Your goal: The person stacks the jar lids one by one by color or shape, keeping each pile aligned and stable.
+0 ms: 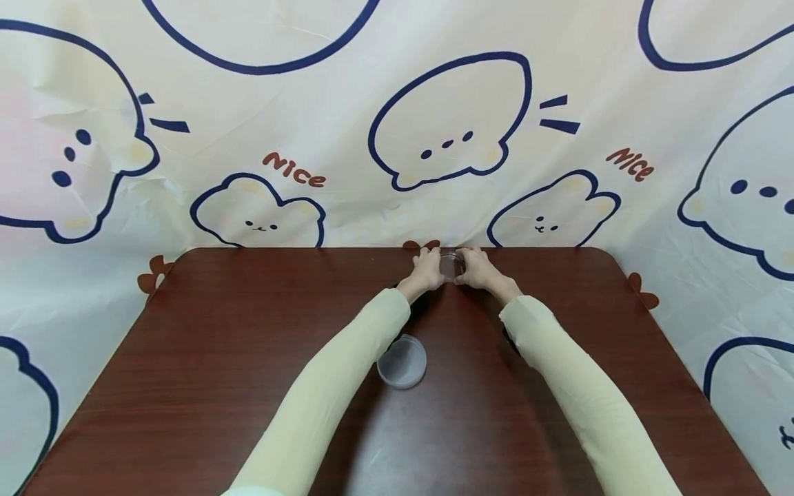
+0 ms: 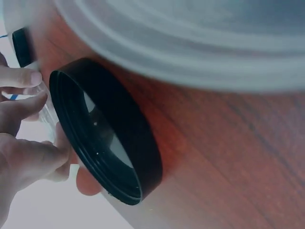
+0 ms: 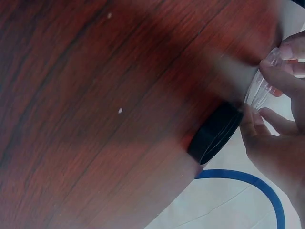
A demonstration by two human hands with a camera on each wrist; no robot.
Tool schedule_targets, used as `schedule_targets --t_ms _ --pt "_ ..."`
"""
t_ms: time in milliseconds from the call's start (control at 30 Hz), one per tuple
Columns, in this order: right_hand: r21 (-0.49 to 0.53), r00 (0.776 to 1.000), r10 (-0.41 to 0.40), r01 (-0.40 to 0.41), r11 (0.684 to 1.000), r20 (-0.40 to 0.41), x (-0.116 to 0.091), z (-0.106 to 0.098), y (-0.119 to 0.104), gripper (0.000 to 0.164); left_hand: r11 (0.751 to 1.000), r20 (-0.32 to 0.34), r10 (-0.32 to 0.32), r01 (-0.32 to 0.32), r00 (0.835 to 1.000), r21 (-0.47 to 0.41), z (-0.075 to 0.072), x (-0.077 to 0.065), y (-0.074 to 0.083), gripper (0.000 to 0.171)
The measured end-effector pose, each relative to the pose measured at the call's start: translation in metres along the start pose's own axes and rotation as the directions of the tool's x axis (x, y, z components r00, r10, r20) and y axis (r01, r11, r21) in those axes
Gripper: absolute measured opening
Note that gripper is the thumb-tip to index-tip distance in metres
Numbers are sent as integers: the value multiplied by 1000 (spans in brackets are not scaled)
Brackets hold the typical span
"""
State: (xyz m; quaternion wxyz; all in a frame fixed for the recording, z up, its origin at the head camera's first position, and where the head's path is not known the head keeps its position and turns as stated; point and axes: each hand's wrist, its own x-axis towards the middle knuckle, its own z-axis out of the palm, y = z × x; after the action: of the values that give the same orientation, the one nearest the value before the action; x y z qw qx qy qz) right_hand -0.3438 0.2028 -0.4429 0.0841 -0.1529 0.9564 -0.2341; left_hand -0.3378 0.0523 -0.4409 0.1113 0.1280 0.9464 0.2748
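Observation:
At the table's far edge, both hands grip a clear round plastic dish [image 1: 451,267] between them. My left hand [image 1: 426,269] holds its left side, fingers bent at the rim. On the other side, my right hand [image 1: 477,269] pinches the rim with thumb and fingers. From the right wrist, the clear dish [image 3: 260,88] shows nearly edge-on between the fingertips. A black ring [image 2: 131,121] stands tilted beside the left fingers in the left wrist view. In the right wrist view a black ring [image 3: 217,133] appears next to the right fingers.
A second clear round dish [image 1: 402,362] lies on the brown table [image 1: 205,358], close to the left sleeve; its blurred rim [image 2: 181,71] fills the top of the left wrist view. A printed cloth curtain [image 1: 347,124] hangs behind the table and along both sides.

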Motion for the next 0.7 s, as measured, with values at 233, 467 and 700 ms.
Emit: schedule_targets --t_ms 233,467,700 --pt "2 998 -37 37 999 -44 -3 5 -3 69 998 -22 15 -16 1000 -53 -1 1 -7 62" --pt "65 995 -52 58 996 -81 -7 3 -4 68 989 -73 68 -77 995 -124 -8 -4 -13 63" --pt "100 991 -81 91 991 -103 -18 7 -12 70 985 -79 113 -122 990 -121 -19 -20 -19 69"
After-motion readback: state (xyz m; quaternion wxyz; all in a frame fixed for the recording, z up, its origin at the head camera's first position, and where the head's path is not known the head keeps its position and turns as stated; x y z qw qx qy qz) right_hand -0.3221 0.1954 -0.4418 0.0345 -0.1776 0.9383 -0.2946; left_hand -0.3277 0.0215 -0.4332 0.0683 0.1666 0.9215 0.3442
